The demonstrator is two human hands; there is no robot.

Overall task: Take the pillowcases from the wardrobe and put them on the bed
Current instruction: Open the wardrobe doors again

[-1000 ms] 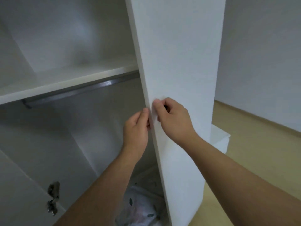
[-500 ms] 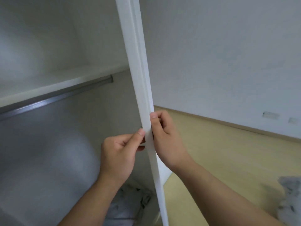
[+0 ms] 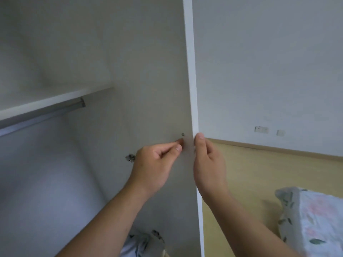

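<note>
The white wardrobe door [image 3: 157,71] stands swung open, its edge running down the middle of the view. My right hand [image 3: 208,164] grips that edge from the outer side. My left hand [image 3: 156,167] has curled fingers and presses its thumb against the door's inner face, just below a small screw. Leaf-patterned pillowcase fabric [image 3: 143,243] lies at the bottom of the wardrobe, partly hidden by my left forearm. The bed [image 3: 315,223], covered in leaf-print bedding, shows at the lower right.
Inside the wardrobe a white shelf [image 3: 55,101] carries a metal hanging rail [image 3: 40,115] beneath it. A door hinge [image 3: 130,158] sits left of my left hand. Behind the door are a wooden floor [image 3: 269,169] and a white wall with sockets [image 3: 261,129].
The door has swung further open to the right, so its inner face now shows. Both hands went with it. The view turned right and the bed came into sight.
</note>
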